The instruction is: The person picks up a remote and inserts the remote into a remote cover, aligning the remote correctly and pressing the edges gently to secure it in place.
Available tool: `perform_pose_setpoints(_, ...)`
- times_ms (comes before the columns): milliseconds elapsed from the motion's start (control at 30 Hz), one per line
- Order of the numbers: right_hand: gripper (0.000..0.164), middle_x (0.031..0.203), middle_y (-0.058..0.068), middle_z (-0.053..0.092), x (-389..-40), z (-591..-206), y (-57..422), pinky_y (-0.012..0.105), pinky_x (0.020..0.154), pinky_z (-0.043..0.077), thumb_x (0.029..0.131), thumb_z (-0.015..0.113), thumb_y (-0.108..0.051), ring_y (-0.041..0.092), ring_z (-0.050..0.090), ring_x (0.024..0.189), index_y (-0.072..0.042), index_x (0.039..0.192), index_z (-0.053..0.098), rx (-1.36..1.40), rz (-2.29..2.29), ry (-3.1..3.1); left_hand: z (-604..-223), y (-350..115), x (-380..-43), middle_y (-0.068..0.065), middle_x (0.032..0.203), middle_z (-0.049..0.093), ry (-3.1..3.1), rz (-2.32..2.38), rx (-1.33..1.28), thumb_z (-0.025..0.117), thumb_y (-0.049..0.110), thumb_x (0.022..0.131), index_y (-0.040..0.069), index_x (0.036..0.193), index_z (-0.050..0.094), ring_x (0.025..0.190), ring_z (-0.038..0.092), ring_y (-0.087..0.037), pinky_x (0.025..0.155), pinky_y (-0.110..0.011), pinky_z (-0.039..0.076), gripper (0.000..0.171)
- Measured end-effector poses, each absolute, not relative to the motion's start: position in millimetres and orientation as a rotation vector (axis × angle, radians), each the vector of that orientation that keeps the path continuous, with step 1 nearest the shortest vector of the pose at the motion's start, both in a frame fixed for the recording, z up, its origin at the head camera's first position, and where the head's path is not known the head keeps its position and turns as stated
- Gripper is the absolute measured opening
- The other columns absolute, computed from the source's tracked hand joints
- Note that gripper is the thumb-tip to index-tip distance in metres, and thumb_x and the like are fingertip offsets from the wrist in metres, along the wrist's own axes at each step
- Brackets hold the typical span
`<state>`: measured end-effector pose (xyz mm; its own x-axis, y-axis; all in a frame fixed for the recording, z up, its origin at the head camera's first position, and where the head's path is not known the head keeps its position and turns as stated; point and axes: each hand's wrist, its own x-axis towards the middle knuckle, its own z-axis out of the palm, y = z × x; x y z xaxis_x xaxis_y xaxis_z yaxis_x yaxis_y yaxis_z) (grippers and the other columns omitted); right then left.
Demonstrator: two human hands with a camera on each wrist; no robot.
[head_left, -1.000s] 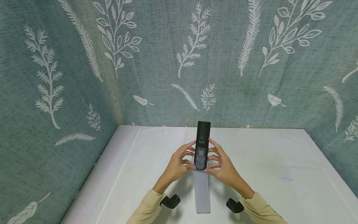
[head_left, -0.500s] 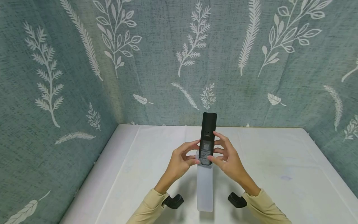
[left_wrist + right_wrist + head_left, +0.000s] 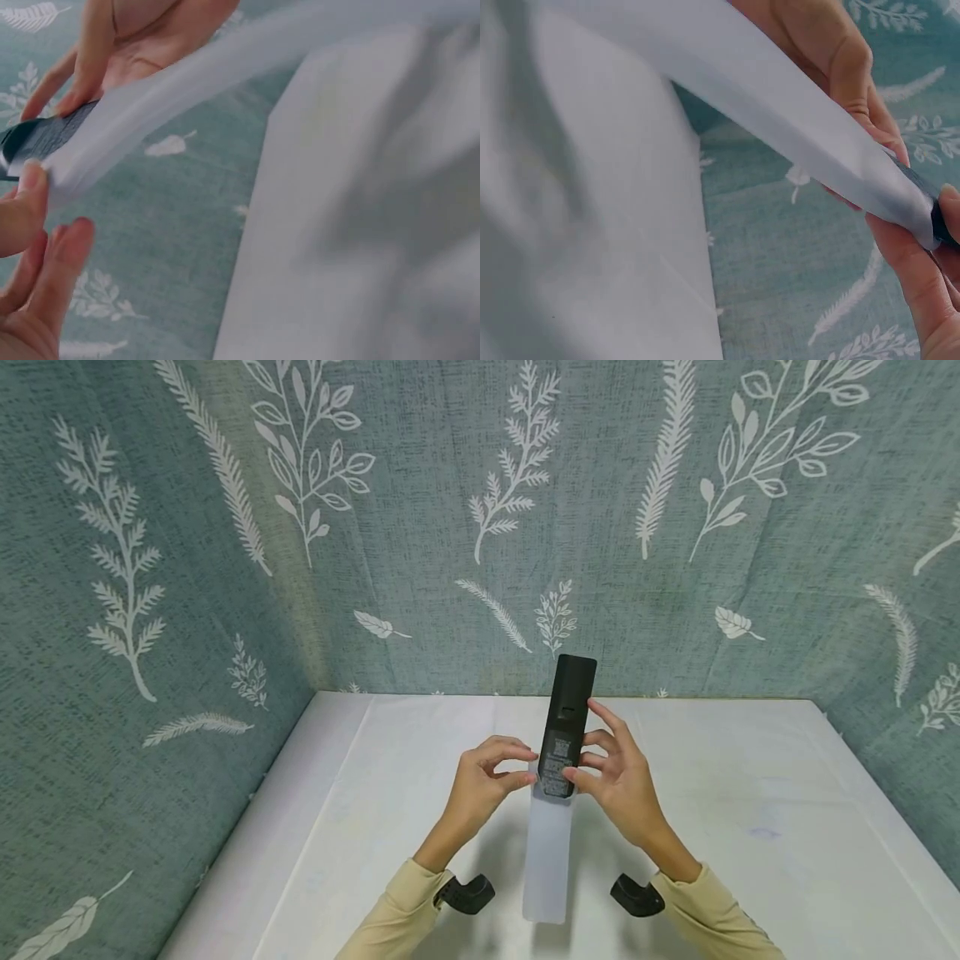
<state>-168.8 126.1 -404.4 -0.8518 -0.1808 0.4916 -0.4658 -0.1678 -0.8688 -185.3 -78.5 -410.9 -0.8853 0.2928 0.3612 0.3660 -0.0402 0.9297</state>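
Note:
A black remote control [image 3: 573, 689], its back with a printed label toward me, stands tilted slightly right above the table. Its lower end sits at the mouth of a whitish translucent sleeve [image 3: 547, 860], which hangs down toward me. My right hand [image 3: 621, 789] grips the remote, thumb on the label side and fingers along the right edge. On the other side, my left hand [image 3: 486, 781] pinches the left rim of the sleeve between thumb and fingers. The left wrist view shows the sleeve [image 3: 135, 127] stretching away from the remote's labelled end [image 3: 56, 135].
A white-covered table [image 3: 712, 810] lies beneath both hands. Behind it and at the sides hangs a green cloth [image 3: 435, 510] with white leaf prints. Black wrist cameras [image 3: 467, 895] jut out below the cuffs.
The remote has moved up and to the right, tilting rightward. My right thumb has moved onto its label face. My left fingers have shifted from the remote's side to the sleeve's rim.

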Motion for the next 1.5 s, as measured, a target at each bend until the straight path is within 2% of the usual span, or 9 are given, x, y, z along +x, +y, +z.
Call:
perform_pose_setpoints(100, 0.086, 0.104, 0.024, 0.050, -168, -404, 126, 0.039, 0.058, 0.058, 0.079, 0.065, 0.017, 0.024, 0.066, 0.086, -0.013, 0.150, 0.025, 0.743, 2.131, -1.899, -411, -78, -186, -0.022, 0.103, 0.061, -2.155, -2.109, -0.736, 0.073, -0.003, 0.078, -0.007, 0.090, 0.070, 0.092, 0.062, -0.020, 0.073, -0.036, 0.057, 0.014)
perform_pose_setpoints(200, 0.086, 0.105, 0.025, 0.051, -167, -403, 125, 0.038, 0.063, 0.058, 0.079, 0.065, 0.017, 0.023, 0.065, 0.089, -0.013, 0.149, 0.026, 0.751, 2.092, -1.937, -411, -78, -187, -0.023, 0.099, 0.063, -2.143, -2.115, -0.730, 0.072, -0.006, 0.077, -0.009, 0.084, 0.070, 0.088, 0.063, -0.019, 0.070, -0.037, 0.058, 0.007)
perform_pose_setpoints(400, 0.086, 0.105, 0.023, 0.056, -165, -402, 122, 0.035, 0.066, 0.058, 0.077, 0.069, 0.014, 0.024, 0.065, 0.091, -0.013, 0.148, 0.029, 0.731, 1.957, -2.036, -411, -74, -185, -0.018, 0.097, 0.066, -2.110, -2.148, -0.663, 0.070, -0.005, 0.079, -0.008, 0.083, 0.068, 0.087, 0.066, -0.018, 0.070, -0.036, 0.058, 0.005)
perform_pose_setpoints(567, 0.086, 0.106, 0.022, 0.054, -164, -404, 122, 0.035, 0.064, 0.058, 0.077, 0.069, 0.015, 0.025, 0.066, 0.086, -0.013, 0.148, 0.030, 0.709, 1.950, -2.062, -410, -74, -182, -0.017, 0.103, 0.065, -2.131, -2.178, -0.634, 0.071, -0.003, 0.079, -0.006, 0.093, 0.068, 0.092, 0.066, -0.023, 0.074, -0.037, 0.057, 0.014)
perform_pose_setpoints(733, 0.087, 0.108, 0.023, 0.052, -164, -404, 123, 0.035, 0.069, 0.058, 0.078, 0.067, 0.016, 0.025, 0.066, 0.089, -0.015, 0.149, 0.028, 0.709, 2.015, -2.043, -400, -77, -176, -0.016, 0.115, 0.063, -2.171, -2.119, -0.681, 0.072, -0.007, 0.078, -0.002, 0.118, 0.062, 0.100, 0.062, -0.030, 0.082, -0.039, 0.054, 0.042)
perform_pose_setpoints(833, 0.088, 0.117, 0.021, 0.050, -163, -403, 125, 0.035, 0.073, 0.057, 0.079, 0.067, 0.014, 0.025, 0.065, 0.094, -0.019, 0.150, 0.026, 0.729, 2.025, -2.082, -388, -77, -170, -0.018, 0.120, 0.061, -2.177, -2.092, -0.718, 0.070, -0.009, 0.078, -0.004, 0.127, 0.056, 0.102, 0.061, -0.034, 0.082, -0.036, 0.054, 0.051)
perform_pose_setpoints(1033, 0.092, 0.133, 0.019, 0.044, -163, -401, 135, 0.035, 0.074, 0.057, 0.079, 0.071, 0.007, 0.030, 0.062, 0.105, -0.018, 0.152, 0.021, 0.894, 1.910, -2.197, -378, -78, -166, -0.018, 0.118, 0.059, -2.203, -2.071, -0.742, 0.070, -0.009, 0.078, -0.001, 0.132, 0.053, 0.103, 0.060, -0.033, 0.080, -0.031, 0.055, 0.057)
perform_pose_setpoints(1267, 0.100, 0.134, 0.019, 0.042, -164, -394, 148, 0.037, 0.076, 0.056, 0.073, 0.078, 0.004, 0.034, 0.057, 0.111, -0.017, 0.152, 0.020, 1.020, 1.840, -2.290, -401, -79, -177, -0.017, 0.119, 0.056, -2.147, -2.105, -0.806, 0.070, -0.009, 0.078, 0.006, 0.136, 0.051, 0.106, 0.058, -0.031, 0.080, -0.035, 0.055, 0.063)
perform_pose_setpoints(1500, 0.098, 0.129, 0.020, 0.048, -165, -394, 151, 0.037, 0.073, 0.057, 0.071, 0.079, 0.005, 0.029, 0.060, 0.107, -0.013, 0.151, 0.025, 1.023, 1.789, -2.249, -404, -78, -180, -0.014, 0.120, 0.055, -2.066, -2.118, -0.929, 0.072, -0.006, 0.077, 0.008, 0.136, 0.052, 0.103, 0.057, -0.030, 0.079, -0.038, 0.056, 0.064)
